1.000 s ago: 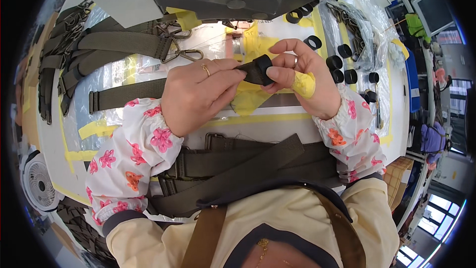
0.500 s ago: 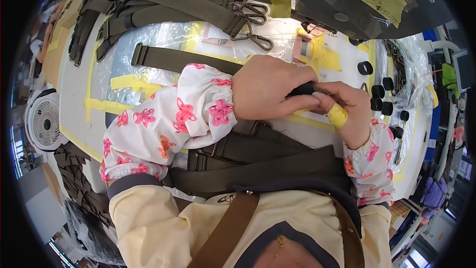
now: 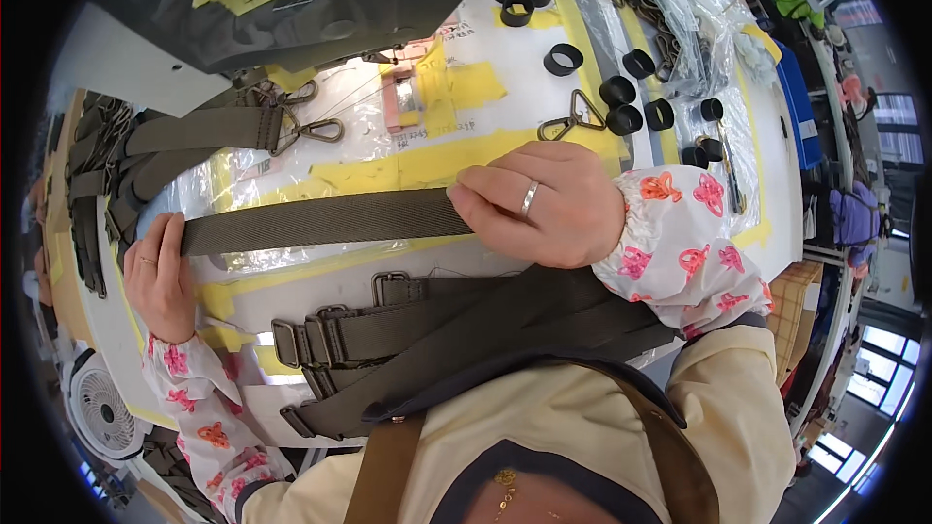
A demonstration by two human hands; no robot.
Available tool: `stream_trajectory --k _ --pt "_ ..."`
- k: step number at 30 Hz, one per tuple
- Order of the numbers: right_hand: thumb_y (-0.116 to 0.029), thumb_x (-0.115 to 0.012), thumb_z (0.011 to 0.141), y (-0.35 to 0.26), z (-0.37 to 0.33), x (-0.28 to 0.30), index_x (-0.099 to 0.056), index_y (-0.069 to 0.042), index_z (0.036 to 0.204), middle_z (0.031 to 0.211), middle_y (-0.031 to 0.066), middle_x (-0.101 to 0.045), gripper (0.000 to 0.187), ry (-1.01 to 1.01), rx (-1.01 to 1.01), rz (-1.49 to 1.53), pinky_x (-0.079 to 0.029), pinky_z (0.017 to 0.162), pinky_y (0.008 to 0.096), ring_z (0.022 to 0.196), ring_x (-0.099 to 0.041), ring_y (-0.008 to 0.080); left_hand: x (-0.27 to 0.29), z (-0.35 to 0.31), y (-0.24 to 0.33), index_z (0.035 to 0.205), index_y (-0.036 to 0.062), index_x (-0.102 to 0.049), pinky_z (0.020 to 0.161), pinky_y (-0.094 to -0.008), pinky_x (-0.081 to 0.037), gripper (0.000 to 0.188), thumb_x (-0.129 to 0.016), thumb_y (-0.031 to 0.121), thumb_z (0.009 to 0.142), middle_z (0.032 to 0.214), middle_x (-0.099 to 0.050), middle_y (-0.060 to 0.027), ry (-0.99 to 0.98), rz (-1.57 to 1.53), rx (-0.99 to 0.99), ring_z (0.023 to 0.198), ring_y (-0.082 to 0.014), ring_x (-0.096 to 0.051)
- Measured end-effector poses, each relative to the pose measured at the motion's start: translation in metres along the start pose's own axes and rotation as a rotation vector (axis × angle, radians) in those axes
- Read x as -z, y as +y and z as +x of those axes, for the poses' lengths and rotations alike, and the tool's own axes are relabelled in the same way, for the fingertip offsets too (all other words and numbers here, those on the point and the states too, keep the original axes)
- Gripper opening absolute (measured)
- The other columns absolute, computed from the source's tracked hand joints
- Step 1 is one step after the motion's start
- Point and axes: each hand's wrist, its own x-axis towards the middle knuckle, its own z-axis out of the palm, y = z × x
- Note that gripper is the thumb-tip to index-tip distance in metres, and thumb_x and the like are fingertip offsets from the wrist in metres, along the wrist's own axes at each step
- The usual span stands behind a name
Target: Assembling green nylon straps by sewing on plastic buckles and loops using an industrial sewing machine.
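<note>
A dark olive webbing strap [image 3: 325, 223] stretches sideways across the table between my two hands. My left hand [image 3: 160, 277] is closed on its left end. On the other side my right hand [image 3: 544, 204], with a ring on one finger, pinches the strap between thumb and fingers; its end there is hidden. Just beyond my right hand lies a metal snap hook with a triangular ring [image 3: 575, 118]. Closer to me, more straps with metal buckles [image 3: 374, 330] lie in a pile along the table's near edge.
A dark machine body [image 3: 291, 10] overhangs the far left. Straps with snap hooks [image 3: 218, 128] are heaped beneath it. Several black rings [image 3: 617, 90] are scattered at the right, near a clear plastic bag [image 3: 694, 29] of metal hardware. A white fan [image 3: 105, 412] stands at left.
My hands were together over a black piece; now they are wide apart with the strap drawn between them. The view has swung right, and the snap hook with triangular ring shows fully.
</note>
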Motion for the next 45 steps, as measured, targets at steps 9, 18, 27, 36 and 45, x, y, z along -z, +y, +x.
stream_trajectory --k 9,18,27,36,45 --pt "-0.001 -0.065 0.062 -0.008 -0.001 -0.009 -0.061 0.0 0.08 0.082 0.0089 -0.057 0.019 0.051 -0.018 0.001 -0.044 0.046 0.0265 0.058 -0.056 0.017 0.021 0.098 0.097 0.119 -0.0031 -0.049 0.088 -0.0423 -0.04 0.041 -0.054 0.005 0.079 0.11 -0.054 -0.0233 -0.282 -0.809 -0.103 0.101 -0.0379 -0.052" --pt "-0.01 -0.06 0.069 0.018 -0.014 0.045 -0.051 -0.006 0.085 0.083 0.006 -0.054 0.018 -0.495 -0.459 -0.312 -0.047 0.056 0.0328 0.069 -0.057 0.0228 -0.024 0.119 0.13 0.091 0.0011 -0.06 0.063 -0.0286 -0.046 0.011 -0.058 0.008 0.084 0.076 -0.062 -0.012 -0.281 -1.302 0.183 0.067 -0.0231 -0.06" --pt "-0.004 -0.062 0.067 0.053 -0.011 0.035 -0.05 -0.002 0.083 0.068 0.0117 -0.057 0.02 -0.759 -0.561 -0.134 -0.046 0.056 0.0358 0.063 -0.059 0.0276 -0.027 0.117 0.126 0.086 0.0043 -0.055 0.063 -0.0299 -0.047 0.029 -0.071 0.0 0.062 0.087 -0.057 -0.0098 -0.04 -1.257 -0.095 0.069 -0.0273 -0.058" --pt "-0.007 -0.062 0.072 0.025 0.024 0.008 -0.048 0.001 0.085 0.073 0.0026 -0.052 0.021 -0.135 -1.1 0.955 -0.043 0.058 0.0225 0.065 -0.05 0.0067 -0.042 0.113 0.124 0.084 0.0053 -0.06 0.064 -0.0337 -0.049 0.023 -0.071 0.004 0.065 0.094 -0.063 -0.0105 0.11 -1.064 -0.035 0.076 -0.0278 -0.061" --pt "-0.009 -0.066 0.076 0.005 0.023 -0.03 -0.047 -0.002 0.086 0.064 0.0058 -0.053 0.023 -0.027 -0.868 0.555 -0.041 0.048 0.0268 0.053 -0.053 0.0127 -0.038 0.118 0.131 0.073 0.0056 -0.056 0.049 -0.0349 -0.045 0.007 -0.061 0.002 0.07 0.078 -0.059 -0.0062 0.075 -0.862 -0.138 0.061 -0.0251 -0.058"
